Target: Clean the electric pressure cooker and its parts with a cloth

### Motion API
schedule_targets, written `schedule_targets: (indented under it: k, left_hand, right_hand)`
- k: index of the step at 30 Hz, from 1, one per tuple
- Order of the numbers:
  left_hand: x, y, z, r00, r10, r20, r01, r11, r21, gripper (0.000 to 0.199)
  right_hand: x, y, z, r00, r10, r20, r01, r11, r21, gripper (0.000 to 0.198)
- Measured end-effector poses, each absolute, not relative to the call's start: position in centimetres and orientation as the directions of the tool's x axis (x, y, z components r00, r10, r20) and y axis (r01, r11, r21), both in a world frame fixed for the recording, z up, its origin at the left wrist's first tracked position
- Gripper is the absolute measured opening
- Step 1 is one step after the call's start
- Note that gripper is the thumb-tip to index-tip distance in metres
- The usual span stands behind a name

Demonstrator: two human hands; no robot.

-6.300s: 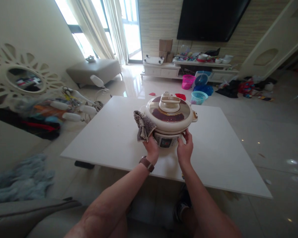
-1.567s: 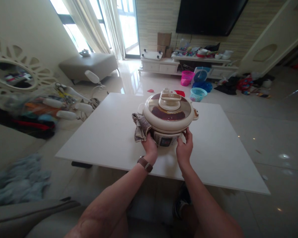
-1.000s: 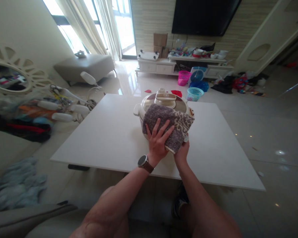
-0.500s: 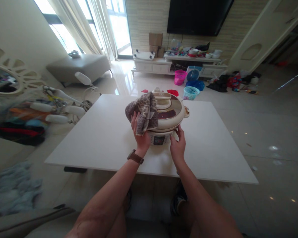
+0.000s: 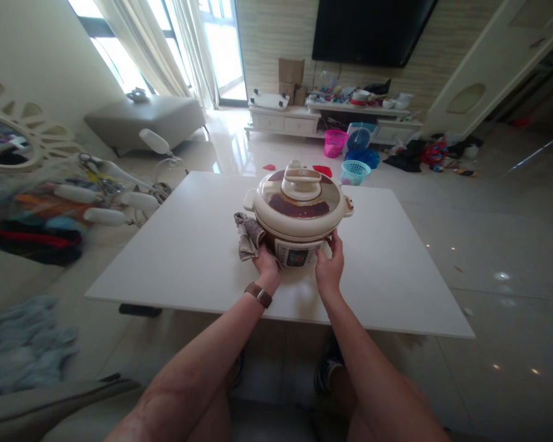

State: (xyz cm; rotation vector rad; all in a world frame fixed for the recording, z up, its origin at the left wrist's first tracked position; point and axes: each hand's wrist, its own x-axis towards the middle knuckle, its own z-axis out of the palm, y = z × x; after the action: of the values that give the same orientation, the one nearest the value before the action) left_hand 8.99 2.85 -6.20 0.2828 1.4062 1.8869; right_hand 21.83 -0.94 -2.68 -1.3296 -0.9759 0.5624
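Note:
An electric pressure cooker (image 5: pixel 299 215), cream with a domed lid and a knobbed handle, stands on a white table (image 5: pixel 179 258). My left hand (image 5: pixel 266 264), a watch on its wrist, grips a brown patterned cloth (image 5: pixel 249 236) against the cooker's lower left side; its fingertips are hidden by the cloth and the cooker. On the other side, my right hand (image 5: pixel 330 261) holds the cooker's base just below the rim, right of the control panel (image 5: pixel 298 256). The thumb lies in front and the fingers curl round the side.
A white lamp with several arms (image 5: pixel 141 201) stands left of the table. Beyond the far edge are a blue basket (image 5: pixel 355 170), a pink basket (image 5: pixel 335 144) and a cluttered TV cabinet (image 5: pixel 283 124). A grey bench (image 5: pixel 147 123) sits by the window.
My left hand has moved the cloth down from the lid to the cooker's lower left side, uncovering the lid and left handle. The right hand stays at the base.

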Motion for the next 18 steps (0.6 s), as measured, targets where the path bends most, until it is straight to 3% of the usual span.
schedule_targets:
  k: [4, 8, 12, 15, 18]
  left_hand:
    - [10.4, 0.5, -5.2, -0.678, 0.62, -0.395, -0.535, -0.048, 0.844, 0.035]
    - [11.0, -1.6, -3.8, -0.658, 0.691, -0.298, -0.484, -0.086, 0.871, 0.036]
    - [8.5, -0.6, -1.5, -0.689, 0.715, -0.12, -0.406, -0.243, 0.881, 0.038]
    - [4.6, 1.2, 0.5, -0.632, 0.757, -0.169, -0.562, -0.296, 0.772, 0.034]
    - [0.6, 1.9, 2.3, -0.428, 0.876, -0.224, -0.772, -0.225, 0.595, 0.037]
  right_hand:
    - [22.0, -0.7, -3.0, 0.502, 0.815, 0.291, 0.192, 0.222, -0.956, 0.073]
    - [22.1, -0.7, -3.1, 0.496, 0.819, 0.289, 0.19, 0.222, -0.956, 0.072]
    - [22.6, -0.7, -3.0, 0.476, 0.834, 0.279, 0.177, 0.219, -0.959, 0.07]
    - [23.2, -0.6, -3.1, 0.459, 0.846, 0.271, 0.164, 0.219, -0.962, 0.07]
    - [23.8, -0.6, -3.0, 0.434, 0.861, 0.265, 0.158, 0.217, -0.963, 0.069]
